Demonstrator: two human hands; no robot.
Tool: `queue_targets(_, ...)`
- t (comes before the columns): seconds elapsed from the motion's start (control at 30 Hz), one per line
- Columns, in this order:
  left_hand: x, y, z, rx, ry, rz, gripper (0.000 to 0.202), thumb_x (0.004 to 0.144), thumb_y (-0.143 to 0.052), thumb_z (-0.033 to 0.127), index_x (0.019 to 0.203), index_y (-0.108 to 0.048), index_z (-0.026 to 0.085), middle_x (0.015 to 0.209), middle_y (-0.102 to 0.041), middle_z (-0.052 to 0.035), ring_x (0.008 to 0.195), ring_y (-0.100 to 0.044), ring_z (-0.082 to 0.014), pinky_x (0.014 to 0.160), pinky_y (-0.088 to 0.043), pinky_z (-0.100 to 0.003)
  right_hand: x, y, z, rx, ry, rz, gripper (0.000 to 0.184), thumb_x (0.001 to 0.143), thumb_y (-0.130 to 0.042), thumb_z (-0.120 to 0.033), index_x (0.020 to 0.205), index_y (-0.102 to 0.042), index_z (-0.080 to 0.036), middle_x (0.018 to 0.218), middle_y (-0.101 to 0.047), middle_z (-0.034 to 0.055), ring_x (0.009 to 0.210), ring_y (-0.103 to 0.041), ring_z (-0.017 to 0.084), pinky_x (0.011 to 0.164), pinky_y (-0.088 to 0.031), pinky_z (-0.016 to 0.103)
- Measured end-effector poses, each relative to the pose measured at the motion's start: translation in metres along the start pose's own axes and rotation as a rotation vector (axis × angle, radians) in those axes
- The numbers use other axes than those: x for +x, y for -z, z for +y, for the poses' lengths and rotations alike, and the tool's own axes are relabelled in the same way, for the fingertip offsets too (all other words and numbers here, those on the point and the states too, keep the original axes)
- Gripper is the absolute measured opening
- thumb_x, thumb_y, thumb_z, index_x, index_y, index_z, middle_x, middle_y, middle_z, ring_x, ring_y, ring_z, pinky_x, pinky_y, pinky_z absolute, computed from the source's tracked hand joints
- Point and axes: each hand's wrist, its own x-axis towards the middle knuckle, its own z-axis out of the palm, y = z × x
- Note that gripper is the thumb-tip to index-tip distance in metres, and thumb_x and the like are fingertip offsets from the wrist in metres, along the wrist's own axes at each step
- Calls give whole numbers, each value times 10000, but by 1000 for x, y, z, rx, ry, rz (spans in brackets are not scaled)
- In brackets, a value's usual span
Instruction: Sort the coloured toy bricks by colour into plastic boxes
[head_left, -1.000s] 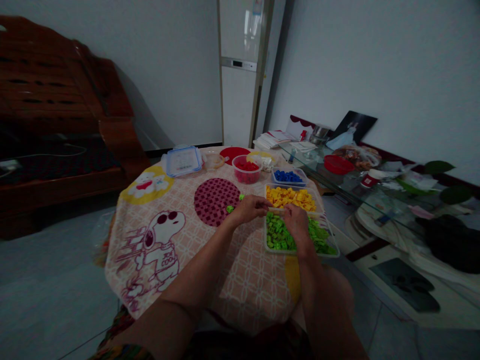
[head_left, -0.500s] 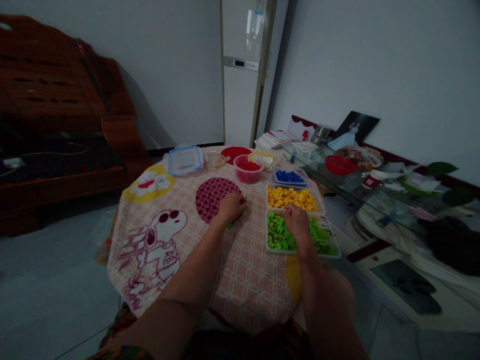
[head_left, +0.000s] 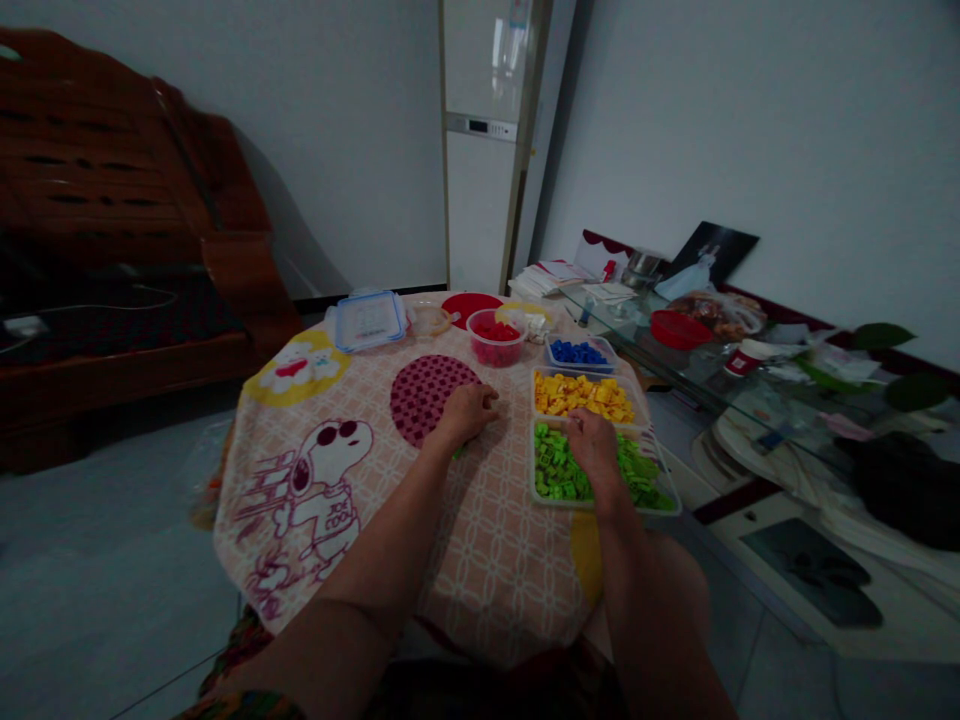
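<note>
My left hand (head_left: pixel 468 412) is low over the tablecloth, just right of the dark-red round pattern. Its fingers are bent but apart, and I see nothing between them. A bit of green (head_left: pixel 457 453) shows under its near edge, mostly hidden by the hand. My right hand (head_left: pixel 595 440) is over a clear tray filled with small green plastic blocks (head_left: pixel 559 470), its fingers pinched together near the tray's far side. What those fingers hold, if anything, is too small to tell. Right beyond them lie yellow blocks (head_left: pixel 577 393) in another clear container.
Blue blocks (head_left: pixel 577 353) fill a small box behind the yellow ones. A round tub of red pieces (head_left: pixel 496 340), a red lid (head_left: pixel 471 309) and a blue-rimmed clear lid (head_left: pixel 370 322) stand farther back. A cluttered glass table (head_left: pixel 645 340) adjoins on the right.
My left hand's fingers have spread apart, and the green seen at its fingertips no longer shows there. The right hand has hardly moved.
</note>
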Motion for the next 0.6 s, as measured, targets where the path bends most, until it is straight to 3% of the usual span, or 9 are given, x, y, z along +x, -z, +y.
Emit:
queue_targets(0.17,2,-8,15,-362,-99,-26,318,748,-780,250,1045,-800,140,840,-765,-42,705,-676,-143,690,-497,-228,0,0,-1,12,4,-1,290,963,-487,-199,1000,-773,-182,957,-782,95,893,-670,206,756,-400,270)
queue_targets(0.3,-4,-19,34,-588,-151,-168,316,741,-780,241,1032,-797,120,750,-735,-24,575,-610,-102,583,-464,-201,0,2,-3,7,-5,-28,290,972,-487,-212,1012,-772,-179,955,-780,94,885,-672,209,758,-402,272)
queue_targets(0.43,-9,-26,47,-667,-206,-296,327,743,-791,227,1051,-797,118,731,-742,-25,562,-611,-98,571,-462,-193,1,2,-3,13,1,-19,283,958,-492,-198,988,-773,-182,952,-778,92,885,-666,206,752,-398,268)
queue_targets(0.5,-9,-27,47,-640,-223,-281,312,758,-784,227,1053,-796,128,788,-768,-36,603,-644,-110,601,-491,-200,2,1,-3,15,13,-11,280,951,-495,-195,976,-774,-183,943,-778,92,883,-666,209,747,-396,269)
queue_targets(0.6,-4,-24,37,-495,-201,-124,259,810,-730,199,1054,-793,143,923,-797,-65,742,-709,-149,729,-562,-245,1,0,-1,16,5,-11,279,955,-503,-204,997,-778,-181,950,-782,99,878,-672,213,738,-394,272)
